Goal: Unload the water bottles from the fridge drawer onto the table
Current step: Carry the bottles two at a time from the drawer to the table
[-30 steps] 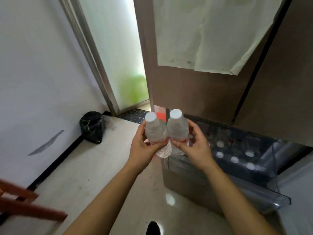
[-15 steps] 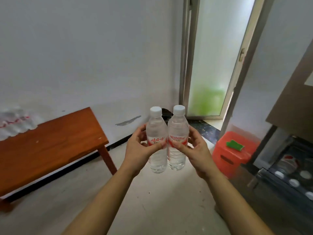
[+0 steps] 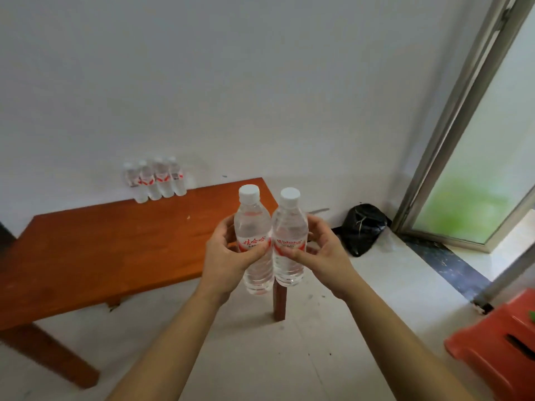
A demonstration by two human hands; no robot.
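I hold two clear water bottles with white caps and red labels upright, side by side and touching, in front of me. My left hand point(image 3: 228, 257) grips the left bottle point(image 3: 251, 224). My right hand point(image 3: 324, 253) grips the right bottle point(image 3: 289, 227). Both bottles hang in the air at the near right corner of the orange-brown wooden table point(image 3: 101, 250). Several more water bottles point(image 3: 156, 179) stand in a row at the table's far edge against the white wall. The fridge drawer is out of view.
A black rubbish bag point(image 3: 363, 227) lies on the floor by the wall corner. A frosted glass door point(image 3: 480, 180) with a metal frame is at the right. A red plastic stool point(image 3: 498, 342) stands at the lower right. The table's right leg point(image 3: 279, 302) is just below the bottles.
My view has swung left, away from the fridge and its drawer, to face the table. Both hands have kept their bottles, which now sit over the table's right corner.
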